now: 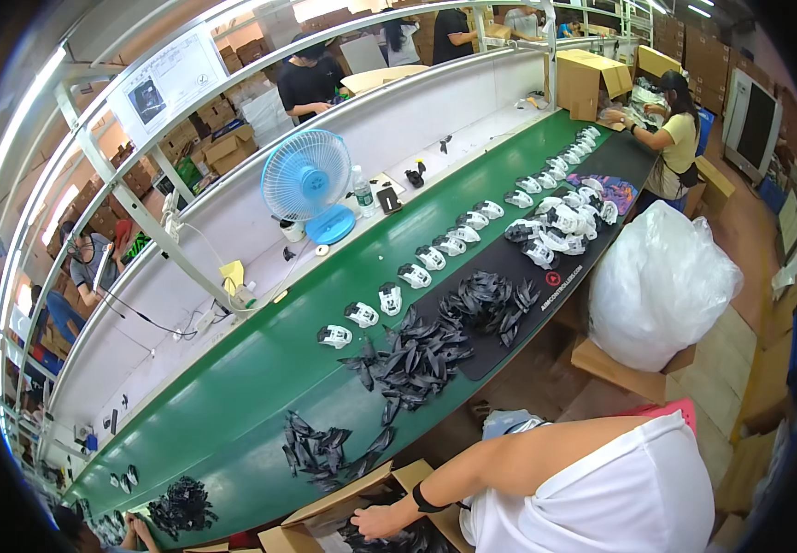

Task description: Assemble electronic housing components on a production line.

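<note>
My left hand (377,523), with a black band at the wrist, reaches down into an open cardboard box (323,506) by the bench's near edge. Its fingers are curled in among black curved plastic parts (408,539); whatever they grip is hidden. My right hand is out of the picture. Just beyond the box, a small heap of slim black parts (317,450) lies on the green bench (223,405). Larger heaps of black parts (412,355) spread onto a black mat (486,350). White-and-black moulded shells (414,276) stand in a slanting row behind them.
More shells (560,221) are piled on the mat. A blue fan (306,180) and a bottle (362,191) stand on the back ledge. A large plastic bag (661,281) bulges from a carton at right. A co-worker in yellow (673,138) works at the far end.
</note>
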Motion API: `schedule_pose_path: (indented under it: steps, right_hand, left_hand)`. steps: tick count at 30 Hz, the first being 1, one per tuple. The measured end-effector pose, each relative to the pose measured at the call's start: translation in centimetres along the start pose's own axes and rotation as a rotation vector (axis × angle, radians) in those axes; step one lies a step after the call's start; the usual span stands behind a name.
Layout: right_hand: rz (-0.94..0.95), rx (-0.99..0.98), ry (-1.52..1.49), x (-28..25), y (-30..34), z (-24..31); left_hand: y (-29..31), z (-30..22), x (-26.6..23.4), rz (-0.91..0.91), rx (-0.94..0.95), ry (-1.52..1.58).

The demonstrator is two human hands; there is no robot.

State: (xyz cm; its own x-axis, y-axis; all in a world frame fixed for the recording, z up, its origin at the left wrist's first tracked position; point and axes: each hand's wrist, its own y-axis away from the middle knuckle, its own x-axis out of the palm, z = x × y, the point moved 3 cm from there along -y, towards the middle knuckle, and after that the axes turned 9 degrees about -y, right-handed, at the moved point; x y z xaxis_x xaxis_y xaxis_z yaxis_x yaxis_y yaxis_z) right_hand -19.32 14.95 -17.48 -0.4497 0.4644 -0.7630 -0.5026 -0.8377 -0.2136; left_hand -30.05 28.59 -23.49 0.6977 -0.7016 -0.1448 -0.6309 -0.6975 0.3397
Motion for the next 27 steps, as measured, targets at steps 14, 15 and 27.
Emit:
schedule_pose_path:
  steps: [14,15,27]
  right_hand:
    - [-0.196,0.102,-0.347,-2.2,-3.1,2.9]
    - [-0.195,0.055,-0.318,-3.0,-2.0,2.1]
    - [-0.329,0.187,-1.140,-6.8,-1.1,0.2]
  left_hand:
    - [-2.1,0.4,-3.2,-0.374,0.368,-0.367]
    - [3.9,-6.4,0.7,-0.398,0.391,-0.520]
    - [6.1,-8.8,4.0,0.138,0.652,-0.467]
